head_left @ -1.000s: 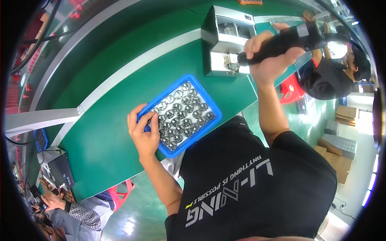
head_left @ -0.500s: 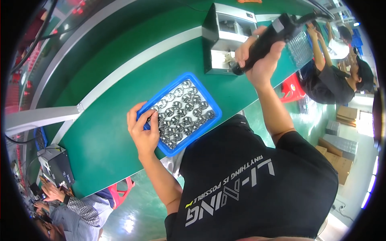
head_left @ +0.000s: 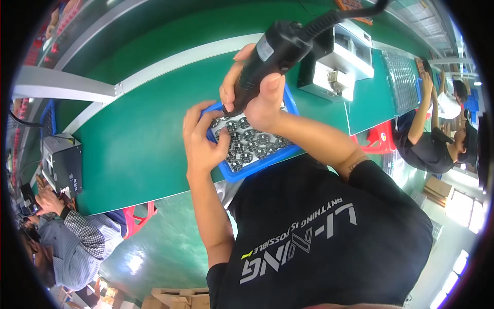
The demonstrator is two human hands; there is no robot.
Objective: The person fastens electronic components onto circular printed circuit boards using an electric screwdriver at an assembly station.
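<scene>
My right hand (head_left: 257,98) is wrapped around a black corded electric screwdriver (head_left: 272,54). Its narrow end points down into a blue tray (head_left: 247,173), close to my left fingertips. Small round black-and-silver parts (head_left: 249,135) lie in loose rows on the tray's white bottom. At the tray's left corner, my left hand (head_left: 200,141) reaches over the rim, with thumb and fingers curled around one of the parts. The screwdriver and my right hand hide the tray's far side, and the contact at the tool's tip is hard to make out.
The tray rests on a green worktop (head_left: 134,149). A silver-and-black machine (head_left: 329,72) stands behind it to the right, near clear plastic trays (head_left: 404,77). A black box-shaped device (head_left: 62,162) is at the left. Co-workers sit at both sides, by red stools (head_left: 139,219).
My right hand has brought the screwdriver from beside the machine leftward to over the tray. My left hand stays at the tray's left corner. The whole view has shifted.
</scene>
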